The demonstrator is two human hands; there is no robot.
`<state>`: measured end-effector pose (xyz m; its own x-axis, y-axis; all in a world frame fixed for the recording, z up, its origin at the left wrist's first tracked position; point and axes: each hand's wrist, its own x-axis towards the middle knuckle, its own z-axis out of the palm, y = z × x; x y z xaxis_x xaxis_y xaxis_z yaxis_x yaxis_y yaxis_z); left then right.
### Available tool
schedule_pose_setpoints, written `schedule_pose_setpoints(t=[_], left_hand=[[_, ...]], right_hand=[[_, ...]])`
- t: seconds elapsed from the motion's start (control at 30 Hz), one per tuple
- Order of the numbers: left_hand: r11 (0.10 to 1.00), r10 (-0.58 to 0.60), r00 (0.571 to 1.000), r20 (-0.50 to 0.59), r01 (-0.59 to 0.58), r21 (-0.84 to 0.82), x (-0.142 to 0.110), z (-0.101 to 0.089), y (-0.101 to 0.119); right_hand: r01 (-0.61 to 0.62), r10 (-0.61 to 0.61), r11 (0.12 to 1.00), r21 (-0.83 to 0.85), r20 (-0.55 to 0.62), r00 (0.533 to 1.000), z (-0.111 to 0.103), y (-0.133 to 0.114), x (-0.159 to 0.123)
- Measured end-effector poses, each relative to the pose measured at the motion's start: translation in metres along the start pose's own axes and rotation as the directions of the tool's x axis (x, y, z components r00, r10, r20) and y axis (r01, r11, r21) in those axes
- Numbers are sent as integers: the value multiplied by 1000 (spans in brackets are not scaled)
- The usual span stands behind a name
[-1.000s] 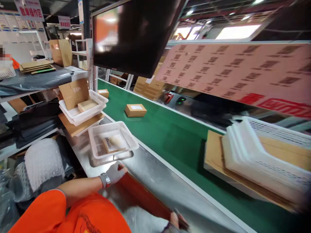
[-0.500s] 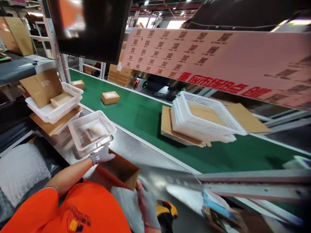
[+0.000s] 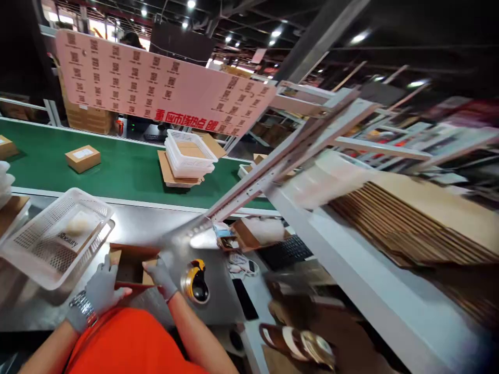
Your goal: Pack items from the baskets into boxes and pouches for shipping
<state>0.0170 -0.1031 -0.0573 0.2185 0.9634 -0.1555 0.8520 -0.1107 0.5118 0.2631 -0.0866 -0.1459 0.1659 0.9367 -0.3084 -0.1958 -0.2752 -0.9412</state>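
Note:
An open cardboard box (image 3: 131, 266) stands in front of my orange shirt with its opening upward. My left hand (image 3: 100, 291), in a grey glove with a metal watch at the wrist, grips its left side and end flap. Gloved the same way, my right hand (image 3: 161, 276) holds the right flap between thumb and fingers. Left of the box is a white perforated basket (image 3: 29, 236) with a pack printed "beauty" (image 3: 72, 236) inside. A yellow and black tape dispenser (image 3: 198, 280) lies on the metal bench right of my right hand. The box's bottom is dark and hard to make out.
Beyond the bench (image 3: 156, 223) runs a green conveyor belt (image 3: 128, 169) carrying a labelled carton (image 3: 83, 158) and stacked white baskets (image 3: 191, 156). A slanted metal post (image 3: 268, 171) rises at right, beside a shelf of flat cardboard (image 3: 405, 223). A keyboard (image 3: 284, 248) lies below it.
My view has swung to the right. The box, tilted before, now sits more level, and my hands have shifted to its left and right sides.

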Motion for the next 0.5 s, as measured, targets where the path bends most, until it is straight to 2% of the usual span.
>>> schedule_pose_setpoints(t=[0.1, 0.2, 0.27, 0.37, 0.43, 0.5], left_hand=[[979, 13, 997, 71, -27, 204, 17, -3, 5], [978, 35, 998, 46, -43, 202, 37, -7, 5], [993, 17, 1000, 8, -18, 113, 47, -2, 0], [989, -99, 990, -103, 87, -116, 52, 17, -12], [945, -201, 961, -191, 139, -295, 53, 30, -17], [880, -275, 938, -211, 157, -449, 53, 38, -19]], right_hand=[[-60, 60, 998, -1, -43, 997, -2, -4, 2], [-82, 84, 996, 42, -40, 996, -6, -21, 2], [-73, 75, 991, 116, -8, 997, -7, -34, 1], [-48, 46, 974, 222, 13, 999, -8, -41, -5], [-72, 63, 970, 233, 46, 997, -10, -34, -9], [-101, 81, 973, 207, 103, 991, -18, -22, -14]])
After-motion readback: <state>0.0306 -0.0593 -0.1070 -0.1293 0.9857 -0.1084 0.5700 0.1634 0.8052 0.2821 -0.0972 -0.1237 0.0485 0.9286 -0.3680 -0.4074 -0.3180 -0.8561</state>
